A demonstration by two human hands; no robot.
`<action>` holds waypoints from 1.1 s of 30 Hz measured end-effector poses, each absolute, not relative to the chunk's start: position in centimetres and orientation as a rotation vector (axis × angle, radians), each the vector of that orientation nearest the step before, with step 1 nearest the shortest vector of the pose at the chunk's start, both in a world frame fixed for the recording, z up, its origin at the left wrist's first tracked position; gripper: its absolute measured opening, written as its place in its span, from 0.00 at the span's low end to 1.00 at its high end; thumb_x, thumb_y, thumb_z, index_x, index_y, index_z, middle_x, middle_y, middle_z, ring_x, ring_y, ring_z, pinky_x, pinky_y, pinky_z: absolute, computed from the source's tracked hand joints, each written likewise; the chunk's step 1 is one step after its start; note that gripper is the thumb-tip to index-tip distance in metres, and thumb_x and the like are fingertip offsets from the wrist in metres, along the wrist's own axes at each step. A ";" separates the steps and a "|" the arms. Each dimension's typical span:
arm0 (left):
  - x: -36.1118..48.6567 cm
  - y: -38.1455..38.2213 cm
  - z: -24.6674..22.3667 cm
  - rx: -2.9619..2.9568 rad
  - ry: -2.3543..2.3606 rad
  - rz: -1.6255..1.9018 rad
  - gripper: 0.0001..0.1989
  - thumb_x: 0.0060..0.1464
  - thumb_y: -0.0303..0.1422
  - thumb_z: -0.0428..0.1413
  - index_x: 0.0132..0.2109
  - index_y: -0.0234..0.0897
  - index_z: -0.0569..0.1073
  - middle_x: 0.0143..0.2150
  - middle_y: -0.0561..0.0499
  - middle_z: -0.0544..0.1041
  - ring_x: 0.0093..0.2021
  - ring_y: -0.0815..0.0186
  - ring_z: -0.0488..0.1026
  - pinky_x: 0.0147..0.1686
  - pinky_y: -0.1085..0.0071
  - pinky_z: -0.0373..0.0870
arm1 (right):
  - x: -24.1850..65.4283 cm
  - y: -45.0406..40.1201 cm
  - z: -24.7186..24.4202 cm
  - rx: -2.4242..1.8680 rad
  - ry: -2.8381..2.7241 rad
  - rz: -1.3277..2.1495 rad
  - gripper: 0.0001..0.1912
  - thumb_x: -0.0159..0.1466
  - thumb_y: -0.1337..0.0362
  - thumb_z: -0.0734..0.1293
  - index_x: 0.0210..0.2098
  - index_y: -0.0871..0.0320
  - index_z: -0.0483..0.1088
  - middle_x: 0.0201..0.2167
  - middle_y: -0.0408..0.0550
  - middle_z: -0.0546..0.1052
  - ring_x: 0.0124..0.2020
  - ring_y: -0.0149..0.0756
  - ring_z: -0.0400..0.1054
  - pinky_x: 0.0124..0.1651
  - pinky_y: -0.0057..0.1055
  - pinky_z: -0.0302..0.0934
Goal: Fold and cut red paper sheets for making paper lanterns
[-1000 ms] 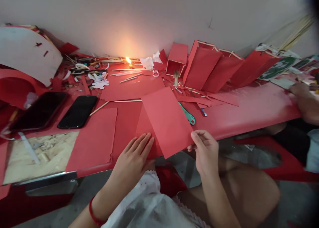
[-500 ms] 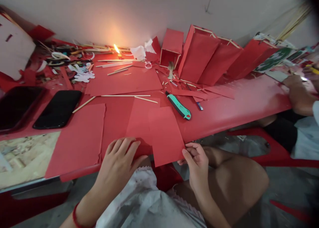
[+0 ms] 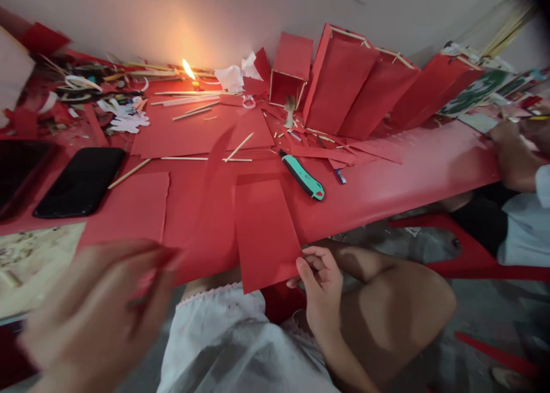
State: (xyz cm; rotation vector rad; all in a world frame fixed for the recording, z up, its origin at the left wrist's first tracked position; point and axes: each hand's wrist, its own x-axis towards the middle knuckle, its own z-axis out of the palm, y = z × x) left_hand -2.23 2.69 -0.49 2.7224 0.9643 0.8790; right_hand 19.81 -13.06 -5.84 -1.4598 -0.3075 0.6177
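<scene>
My left hand (image 3: 107,301), smeared by motion at the lower left, pinches the near end of a thin red paper (image 3: 210,181), which stands raised and blurred above the table. The fingers of my right hand (image 3: 320,275) are closed on the lower right corner of a red paper sheet (image 3: 266,232). That sheet lies partly over the table's front edge. Beyond it rests a turquoise and black cutter (image 3: 302,176). A thin stick (image 3: 238,148) lies tilted across another stick behind the sheet.
A candle flame (image 3: 188,70) burns near the wall. Red boxes (image 3: 339,83) stand behind the cutter, beside paper scraps. A black phone (image 3: 80,182) and another red sheet (image 3: 129,207) lie at left. A person's hand (image 3: 513,152) is at far right.
My left hand has moved left, lifting the red paper that lay beside the sheet. The short stick has shifted and turned. The view has shifted slightly; my right hand keeps its hold.
</scene>
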 end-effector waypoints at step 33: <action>2.0 -7.2 -7.1 0.728 1.277 0.711 0.24 0.44 0.47 0.69 0.44 0.38 0.78 0.43 0.46 0.84 0.43 0.55 0.82 0.41 0.63 0.81 | 20.9 -15.1 -5.8 -1.633 -0.732 1.210 0.15 0.51 0.55 0.79 0.25 0.58 0.75 0.13 0.33 0.63 0.16 0.24 0.51 0.21 0.23 0.45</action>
